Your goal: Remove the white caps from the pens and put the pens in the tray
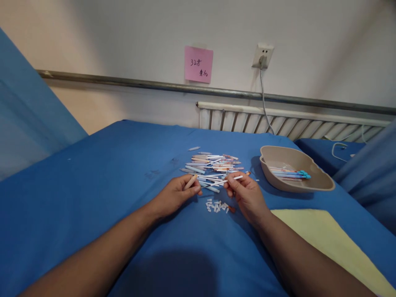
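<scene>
The left hand (175, 194) grips a slim peach-coloured pen barrel (191, 182) between thumb and fingers, its upper end tilted away to the right. The right hand (248, 197) pinches a thin white stick (238, 177), one end reaching left towards the other hand; barrel and stick are apart. Just beyond and between the hands lies a loose pile of pastel pen barrels (195, 165), with more white sticks (213, 176) strewn among them. Nearer the body sits a scatter of tiny white pieces (217, 206), with a small orange-brown piece (231, 209) at its right edge. All rest on a worktop (123, 165) covered in blue cloth. To the right stands a beige plastic tray (321, 183) holding pens with teal ends (291, 175); nearer, partly behind the right forearm, a pale yellow sheet (315, 222) lies flat. Behind, a pink handwritten note (198, 64) hangs on the wall above a metal rail (148, 84) and a white radiator (244, 117).
</scene>
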Demonstrator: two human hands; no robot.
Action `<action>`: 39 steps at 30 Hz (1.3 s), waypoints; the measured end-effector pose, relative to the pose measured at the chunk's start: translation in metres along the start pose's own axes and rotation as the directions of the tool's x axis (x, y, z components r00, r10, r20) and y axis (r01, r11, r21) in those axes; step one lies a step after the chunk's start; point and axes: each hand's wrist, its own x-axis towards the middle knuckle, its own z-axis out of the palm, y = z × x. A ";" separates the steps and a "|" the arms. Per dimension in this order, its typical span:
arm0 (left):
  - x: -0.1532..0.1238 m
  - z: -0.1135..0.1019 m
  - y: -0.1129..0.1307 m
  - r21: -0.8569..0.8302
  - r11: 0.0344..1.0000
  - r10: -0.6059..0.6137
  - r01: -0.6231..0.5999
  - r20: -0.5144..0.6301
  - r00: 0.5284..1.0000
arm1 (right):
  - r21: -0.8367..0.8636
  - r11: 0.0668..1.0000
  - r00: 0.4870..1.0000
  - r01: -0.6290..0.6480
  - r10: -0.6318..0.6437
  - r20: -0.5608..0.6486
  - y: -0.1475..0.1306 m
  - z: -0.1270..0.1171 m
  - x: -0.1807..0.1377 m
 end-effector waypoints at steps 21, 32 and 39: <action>-0.001 0.003 -0.001 0.024 1.000 0.019 -0.019 0.011 1.000 | -0.065 0.994 0.994 -0.084 0.088 0.061 0.000 0.004 -0.003; -0.003 0.011 0.003 -0.050 0.998 -0.042 0.039 -0.052 0.998 | -0.127 0.977 0.975 -0.173 0.188 0.115 -0.005 0.012 -0.006; -0.001 0.008 -0.004 -0.147 0.987 -0.073 0.067 -0.041 0.996 | 0.120 0.949 0.952 -0.293 0.278 0.127 0.004 0.009 -0.003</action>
